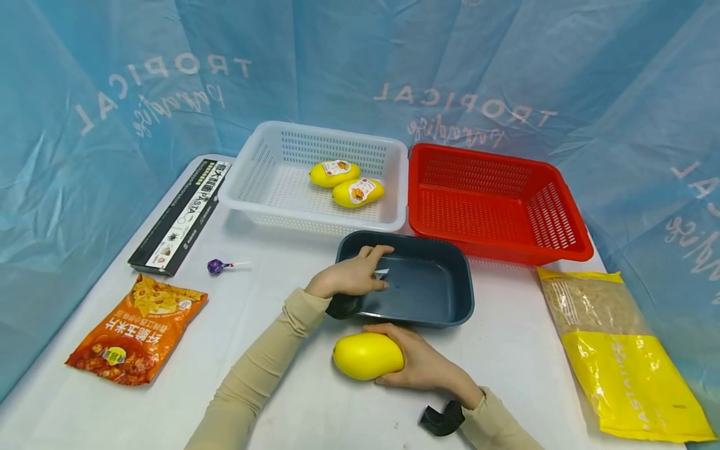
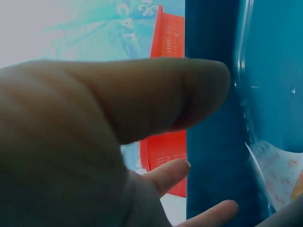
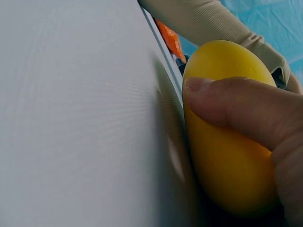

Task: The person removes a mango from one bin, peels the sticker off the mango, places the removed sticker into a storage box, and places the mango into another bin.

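Head view: a white table [image 1: 292,387] was backed by blue curtains [image 1: 332,69] printed with lettering. Over the left end of a dark tray [image 1: 422,287], the left hand [image 1: 354,275] was held with thumb and fingers spread, while a yellow mango [image 1: 364,357] was gripped by the right hand [image 1: 423,361] just in front of the tray.

White table [image 1: 315,412] bears basin [image 1: 419,290]; red basket [image 1: 469,209]; lollipop [image 1: 216,267]; box [image 1: 181,215].
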A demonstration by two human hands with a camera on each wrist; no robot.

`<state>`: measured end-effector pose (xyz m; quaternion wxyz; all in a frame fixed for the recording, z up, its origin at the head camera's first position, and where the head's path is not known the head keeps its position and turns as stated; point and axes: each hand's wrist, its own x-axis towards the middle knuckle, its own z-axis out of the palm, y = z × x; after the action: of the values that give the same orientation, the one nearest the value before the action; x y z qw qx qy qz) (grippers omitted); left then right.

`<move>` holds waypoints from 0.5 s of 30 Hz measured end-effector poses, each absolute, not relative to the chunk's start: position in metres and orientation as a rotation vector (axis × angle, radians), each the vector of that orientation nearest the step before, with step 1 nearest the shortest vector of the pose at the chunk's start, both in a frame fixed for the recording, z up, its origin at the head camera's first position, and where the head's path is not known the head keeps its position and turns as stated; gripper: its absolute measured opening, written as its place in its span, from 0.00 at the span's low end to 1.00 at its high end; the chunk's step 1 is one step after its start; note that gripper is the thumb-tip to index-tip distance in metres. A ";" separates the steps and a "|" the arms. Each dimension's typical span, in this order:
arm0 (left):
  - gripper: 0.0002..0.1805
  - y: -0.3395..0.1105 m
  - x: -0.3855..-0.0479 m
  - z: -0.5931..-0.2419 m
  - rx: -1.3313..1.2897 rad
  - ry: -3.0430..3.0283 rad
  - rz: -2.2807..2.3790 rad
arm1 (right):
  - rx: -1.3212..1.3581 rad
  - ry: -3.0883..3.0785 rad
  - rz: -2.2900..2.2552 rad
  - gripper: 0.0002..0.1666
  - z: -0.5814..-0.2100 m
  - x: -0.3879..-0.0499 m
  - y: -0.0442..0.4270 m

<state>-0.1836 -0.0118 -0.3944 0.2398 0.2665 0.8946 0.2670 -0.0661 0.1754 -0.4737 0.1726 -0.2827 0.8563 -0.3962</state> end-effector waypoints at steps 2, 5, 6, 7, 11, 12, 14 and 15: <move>0.40 -0.012 -0.182 -0.394 0.741 2.447 0.737 | -0.807 2.427 -1.114 0.49 -0.473 -0.065 0.175; 0.39 -0.012 -0.181 -0.393 0.760 2.464 0.735 | -0.813 2.423 -1.102 0.49 -0.473 -0.065 0.175; 0.39 -0.012 -0.180 -0.393 0.764 2.466 0.738 | -0.819 2.426 -1.095 0.50 -0.472 -0.065 0.175; 0.38 -0.012 -0.180 -0.392 0.769 2.472 0.740 | -0.824 2.428 -1.090 0.50 -0.472 -0.065 0.175; 0.35 -0.012 -0.179 -0.390 0.795 2.485 0.768 | -0.861 2.452 -1.062 0.51 -0.470 -0.066 0.175; 0.34 -0.012 -0.179 -0.389 0.804 2.483 0.773 | -0.871 2.457 -1.055 0.51 -0.469 -0.066 0.175; 0.33 -0.013 -0.177 -0.387 0.820 2.477 0.791 | -0.896 2.469 -1.040 0.52 -0.468 -0.067 0.175; 0.32 -0.013 -0.176 -0.386 0.827 2.474 0.800 | -0.913 2.473 -1.032 0.52 -0.467 -0.067 0.174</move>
<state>-0.1761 -0.0132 -0.3857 0.2053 0.2965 0.8875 0.2869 -0.0672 0.1739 -0.4667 0.1546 -0.3187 0.8631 -0.3600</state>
